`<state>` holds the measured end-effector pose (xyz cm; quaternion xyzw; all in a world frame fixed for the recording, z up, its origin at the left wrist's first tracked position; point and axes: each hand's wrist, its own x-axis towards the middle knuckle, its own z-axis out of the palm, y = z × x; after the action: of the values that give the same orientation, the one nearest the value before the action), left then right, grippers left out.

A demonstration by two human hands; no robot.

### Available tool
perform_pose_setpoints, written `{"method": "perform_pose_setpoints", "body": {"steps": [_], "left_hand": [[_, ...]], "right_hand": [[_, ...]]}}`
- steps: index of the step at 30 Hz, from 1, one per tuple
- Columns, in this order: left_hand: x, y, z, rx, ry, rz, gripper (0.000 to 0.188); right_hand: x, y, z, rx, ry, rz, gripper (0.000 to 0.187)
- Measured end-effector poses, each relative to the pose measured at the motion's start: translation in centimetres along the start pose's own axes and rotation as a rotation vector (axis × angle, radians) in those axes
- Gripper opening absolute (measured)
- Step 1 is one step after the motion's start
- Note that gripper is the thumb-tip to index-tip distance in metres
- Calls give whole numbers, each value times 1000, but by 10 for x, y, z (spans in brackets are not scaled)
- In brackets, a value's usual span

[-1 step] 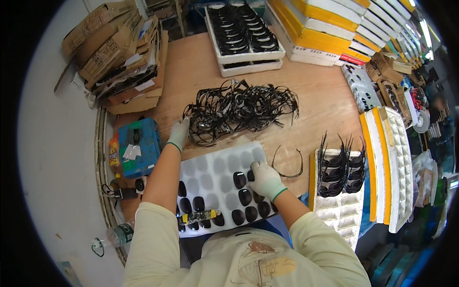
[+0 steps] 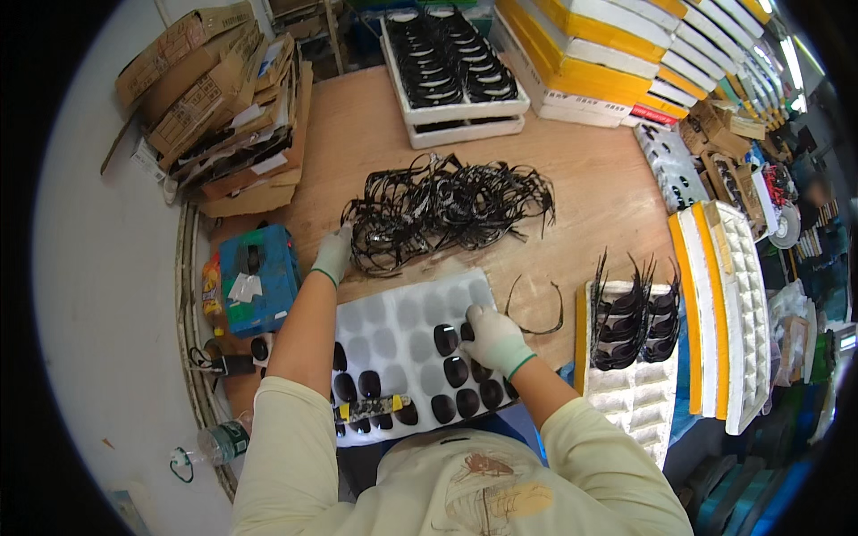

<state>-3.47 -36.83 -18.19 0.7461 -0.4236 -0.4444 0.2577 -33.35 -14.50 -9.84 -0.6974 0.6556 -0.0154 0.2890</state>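
My left hand (image 2: 333, 255), in a white glove, is at the left edge of a tangled heap of black glasses frames (image 2: 447, 210); its fingertips close on a frame there. My right hand (image 2: 497, 343), gloved too, bends over a white lens tray (image 2: 380, 313). Between its thumb and forefinger is a dark sunglass lens (image 2: 466, 331), partly covered by the fingers. Several more dark lenses (image 2: 457, 371) lie in the tray's near rows, while pale oval hollows show farther up. A tape-wrapped bar (image 2: 374, 408) rests across the lower left lenses. Right of this hand lies a single black frame (image 2: 539, 330).
A white foam tray (image 2: 630, 397) at right holds several sunglasses (image 2: 617, 330). Foam trays (image 2: 715, 313) stand on edge beyond it. A filled tray (image 2: 465, 112) and stacked yellow-white boxes (image 2: 581, 54) are at the back. Left are a blue box (image 2: 259, 277) and folded cardboard (image 2: 223, 107).
The whole view has shifted very slightly. Both hands keep their places at the heap and the lens tray.
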Motion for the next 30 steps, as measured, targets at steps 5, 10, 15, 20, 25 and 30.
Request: {"method": "perform_pose_setpoints", "body": {"steps": [5,10,15,20,25,30], "left_hand": [[3,-11,4,-73,-114,23,64],[-18,-5,-7,-563,74,-51,54],[-121,25,-30,-378,368,490,28],[-292,-11,4,-236,-8,602,45],[-394,-28,24,-73,-332,609,38],[-435,1,5,107,-449,614,35]], "right_hand": [[-23,11,-4,228,124,-91,32],[-58,12,-8,509,282,-115,36],[-93,30,-11,543,378,-97,35],[-144,40,-20,364,189,-326,40],[-174,-10,-29,1267,163,-249,43],[-177,-12,-15,1494,63,-255,42]]}}
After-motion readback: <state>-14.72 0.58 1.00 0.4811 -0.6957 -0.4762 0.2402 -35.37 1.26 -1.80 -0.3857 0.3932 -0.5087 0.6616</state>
